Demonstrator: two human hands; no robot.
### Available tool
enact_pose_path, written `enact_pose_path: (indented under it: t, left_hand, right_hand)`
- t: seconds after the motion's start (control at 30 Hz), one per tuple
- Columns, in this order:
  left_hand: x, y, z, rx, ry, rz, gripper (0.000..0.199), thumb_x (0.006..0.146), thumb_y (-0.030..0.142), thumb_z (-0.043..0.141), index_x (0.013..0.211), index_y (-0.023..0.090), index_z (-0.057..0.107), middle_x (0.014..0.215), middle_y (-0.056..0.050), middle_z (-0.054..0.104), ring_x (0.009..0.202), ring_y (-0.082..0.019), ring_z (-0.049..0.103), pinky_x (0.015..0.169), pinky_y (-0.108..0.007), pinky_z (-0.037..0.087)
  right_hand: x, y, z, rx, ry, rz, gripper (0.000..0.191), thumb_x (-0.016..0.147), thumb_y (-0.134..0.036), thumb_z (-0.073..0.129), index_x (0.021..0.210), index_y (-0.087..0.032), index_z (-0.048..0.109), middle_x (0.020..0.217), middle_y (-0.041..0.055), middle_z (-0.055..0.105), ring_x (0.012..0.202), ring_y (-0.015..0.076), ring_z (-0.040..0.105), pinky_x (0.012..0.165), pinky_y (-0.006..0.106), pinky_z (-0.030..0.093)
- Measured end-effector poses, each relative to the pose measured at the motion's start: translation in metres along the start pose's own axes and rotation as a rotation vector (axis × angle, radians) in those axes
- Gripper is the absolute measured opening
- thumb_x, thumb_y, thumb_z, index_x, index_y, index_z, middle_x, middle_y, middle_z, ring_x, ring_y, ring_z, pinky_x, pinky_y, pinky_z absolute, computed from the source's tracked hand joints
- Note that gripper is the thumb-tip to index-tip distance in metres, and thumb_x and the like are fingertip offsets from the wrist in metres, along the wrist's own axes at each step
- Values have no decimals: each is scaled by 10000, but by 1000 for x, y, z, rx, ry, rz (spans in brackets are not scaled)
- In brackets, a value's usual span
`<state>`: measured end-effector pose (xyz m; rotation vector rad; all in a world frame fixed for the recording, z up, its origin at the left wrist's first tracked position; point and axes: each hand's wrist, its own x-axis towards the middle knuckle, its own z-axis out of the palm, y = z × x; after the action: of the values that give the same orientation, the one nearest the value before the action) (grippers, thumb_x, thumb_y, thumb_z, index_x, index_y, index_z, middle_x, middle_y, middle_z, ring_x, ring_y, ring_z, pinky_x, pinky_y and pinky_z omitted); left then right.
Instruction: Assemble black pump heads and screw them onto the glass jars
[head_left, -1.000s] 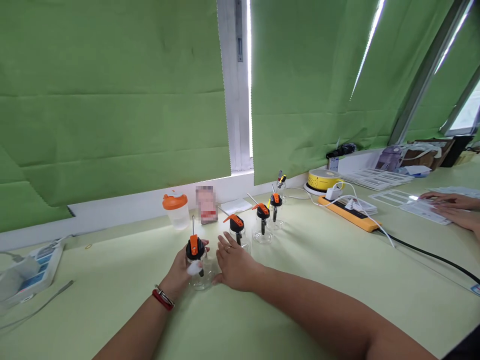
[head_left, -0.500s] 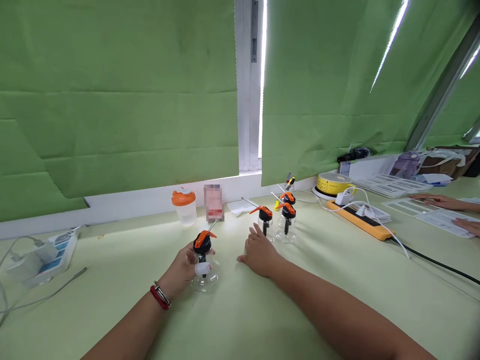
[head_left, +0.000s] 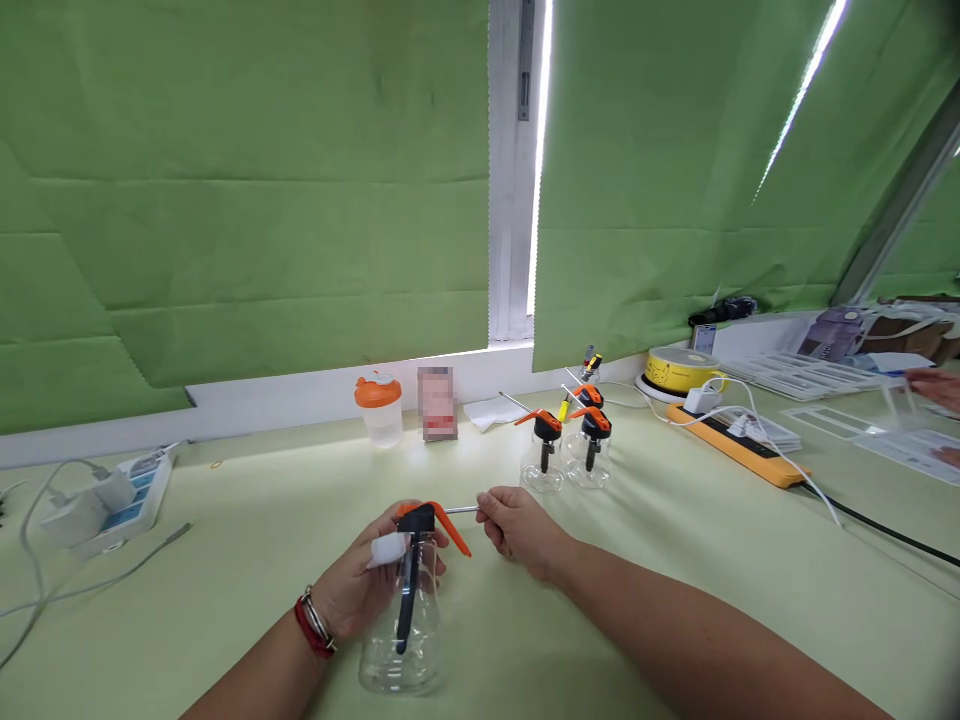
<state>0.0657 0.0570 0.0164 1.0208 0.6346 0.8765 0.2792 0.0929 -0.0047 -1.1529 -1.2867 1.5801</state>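
My left hand (head_left: 367, 575) is closed round the neck of a clear glass spray bottle (head_left: 401, 665) with a black-and-orange top, tilted above the table. A white wrap covers part of my left thumb. From the top a thin metal tube (head_left: 459, 510) points right, and the fingers of my right hand (head_left: 521, 530) pinch its far end. Beyond my right hand, similar bottles stand upright: a front one (head_left: 545, 470), another (head_left: 592, 460) beside it and a third (head_left: 591, 395) partly hidden behind. Their metal tubes point up and left.
Against the wall stand an orange-lidded cup (head_left: 382, 415) and a blurred pink box (head_left: 437, 405). A white power strip (head_left: 127, 520) lies left with cables; an orange power strip (head_left: 735, 450) lies right. A yellow round container (head_left: 679, 370) and another person's hand (head_left: 934, 390) are farther right.
My left hand has brought the bottle nearer and turned it, so its tube now points right. My right hand has left the standing bottles and taken hold of the tube's end.
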Motion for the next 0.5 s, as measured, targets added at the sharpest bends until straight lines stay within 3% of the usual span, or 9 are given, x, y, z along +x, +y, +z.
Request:
enact_pose_path:
  t: [0.1,0.17,0.33,0.5]
  left_hand:
    - [3,1,4,111,237,-56,498,773,347,620,1218,272,410,817,-29,632,586,-184,627,547,-311,469]
    - [6,1,5,154,313,-104,484,761,354,624,1190,255,424,694,12,604,493,-166,596,484,-289,455]
    - [9,-1,0,126,370,-101,261,735,353,628,904,189,516,577,21,565,435,-160,565,400,-254,425]
    - [9,-1,-4,73,395,-100,250,746,354,618,919,205,518,605,13,575,471,-180,592,364,-237,406]
  right_hand:
    - [0,11,6,-102,44,-49,270,766,-404,587,651,-165,535,404,-75,426,373,45,285,405,194,226]
    - [1,17,9,-147,71,-97,246,738,-372,620,637,-158,552,432,-60,462,404,50,333,423,197,260]
    - [4,19,7,-25,18,-38,311,773,-478,567,756,-168,548,561,-28,567,403,65,420,390,202,307]
    - [8,16,0,-8,18,43,341,812,-497,516,713,-171,512,502,-38,531,334,44,351,333,185,231]
